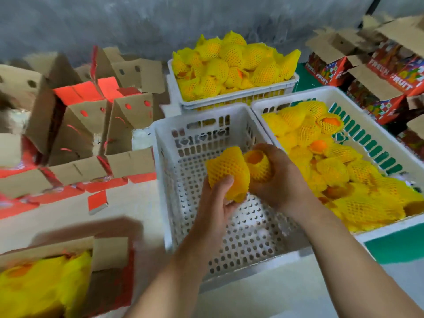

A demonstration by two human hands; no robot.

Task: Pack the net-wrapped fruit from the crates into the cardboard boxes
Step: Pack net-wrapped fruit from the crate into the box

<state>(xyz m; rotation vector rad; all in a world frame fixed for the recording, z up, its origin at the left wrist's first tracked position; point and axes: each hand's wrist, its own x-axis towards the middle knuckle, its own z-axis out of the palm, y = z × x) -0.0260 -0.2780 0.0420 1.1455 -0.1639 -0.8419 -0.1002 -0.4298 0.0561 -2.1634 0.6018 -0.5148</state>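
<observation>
While both hands are over the bare white crate [181, 157], each has one fruit. My left hand [220, 200] grips a net-wrapped fruit [228, 171] from below, thumb curled over its front. My right hand [284, 177] cups a second fruit [258, 165] from the right side, fingers wrapped round it, the open end of the net turned up so the orange skin shows. The two fruits are touching. Judgement: I hold one per hand so that both go over to a box in a single trip.

Nearest, low on my left: an open cardboard box [110, 251], blurred, already holding yellow-netted fruit [43, 285]. Likely the one I am filling, since it sits closest to my left arm.

The crate under my hands holds nothing that I can see; perforated floor visible all through.

Just beside it on the right, touching wall to wall: a larger white crate [376, 129] about half full of netted fruit [339, 171], piled toward the near side. A few nets gape and show orange.

Further left: a cluster of open boxes [91, 120] with flaps standing up, red outside, brown inside. Contents hidden.

Far centre: a third white crate [238, 92] heaped above its rim with netted fruit [231, 63].

Far right: more printed fruit boxes [387, 76], flaps open, stacked near the wall.
</observation>
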